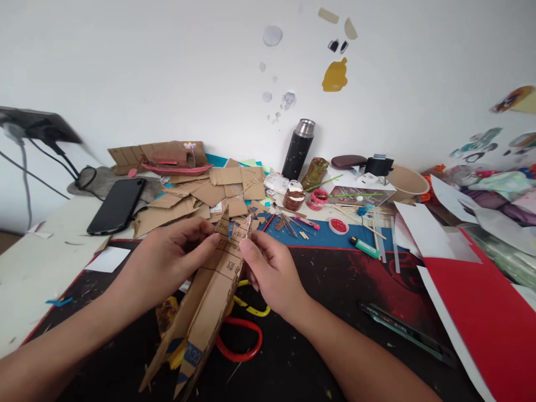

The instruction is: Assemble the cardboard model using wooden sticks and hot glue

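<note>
A long folded cardboard piece (pixel 211 298) with printed marks and blue patches slants across the middle, its pointed far end between both hands. My left hand (pixel 180 251) pinches its left edge near that end, thumb on top. On the opposite edge, my right hand (pixel 272 268) grips with the thumb on the near face and the fingers curled behind. Below the cardboard lie scissors with a red handle loop (pixel 240 339) and a yellow loop (pixel 253 307), partly covered.
Behind the hands are cardboard scraps (pixel 180 204), paint jars (pixel 294 198) and a black flask (pixel 298 149). A phone (pixel 117 206) lies at the left. On the right are a cutter (pixel 406 332), a green lighter (pixel 365 248) and a red sheet (pixel 481 312).
</note>
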A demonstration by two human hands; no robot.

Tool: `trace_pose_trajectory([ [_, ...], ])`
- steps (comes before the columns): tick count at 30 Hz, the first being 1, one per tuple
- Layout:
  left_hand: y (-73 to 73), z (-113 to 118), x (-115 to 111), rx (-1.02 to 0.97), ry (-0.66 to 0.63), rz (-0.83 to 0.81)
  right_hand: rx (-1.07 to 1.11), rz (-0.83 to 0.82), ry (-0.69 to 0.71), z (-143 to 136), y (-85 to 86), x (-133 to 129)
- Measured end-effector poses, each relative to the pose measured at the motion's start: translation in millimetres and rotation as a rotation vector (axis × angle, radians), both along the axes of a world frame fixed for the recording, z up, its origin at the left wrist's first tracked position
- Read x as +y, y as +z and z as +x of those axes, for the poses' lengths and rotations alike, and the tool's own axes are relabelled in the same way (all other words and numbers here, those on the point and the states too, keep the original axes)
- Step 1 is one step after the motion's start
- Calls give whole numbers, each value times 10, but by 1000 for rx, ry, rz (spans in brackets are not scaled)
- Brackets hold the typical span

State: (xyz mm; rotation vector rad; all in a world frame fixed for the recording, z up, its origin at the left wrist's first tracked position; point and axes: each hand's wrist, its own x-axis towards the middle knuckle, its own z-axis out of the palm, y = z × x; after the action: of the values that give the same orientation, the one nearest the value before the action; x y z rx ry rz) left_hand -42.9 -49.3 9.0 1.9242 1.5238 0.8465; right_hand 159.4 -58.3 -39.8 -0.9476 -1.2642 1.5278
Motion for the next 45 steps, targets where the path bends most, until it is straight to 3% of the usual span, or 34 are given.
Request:
trace_pose_trajectory([
  [12,-33,-4,9,14,-12,-19,-34,78,21,2,-31,-29],
  [16,-43,-4,9,47,-10,-31,-126,185,-2,21,-25,-27],
  [24,-71,-11,-15,78,-10,-22,-276,243,-2,59,16,-30],
  [32,-82,5,-1,24,-59,-16,-330,247,5,65,38,-30],
  [45,-82,27,13,125,-47,-24,-436,231,6,62,30,-22],
])
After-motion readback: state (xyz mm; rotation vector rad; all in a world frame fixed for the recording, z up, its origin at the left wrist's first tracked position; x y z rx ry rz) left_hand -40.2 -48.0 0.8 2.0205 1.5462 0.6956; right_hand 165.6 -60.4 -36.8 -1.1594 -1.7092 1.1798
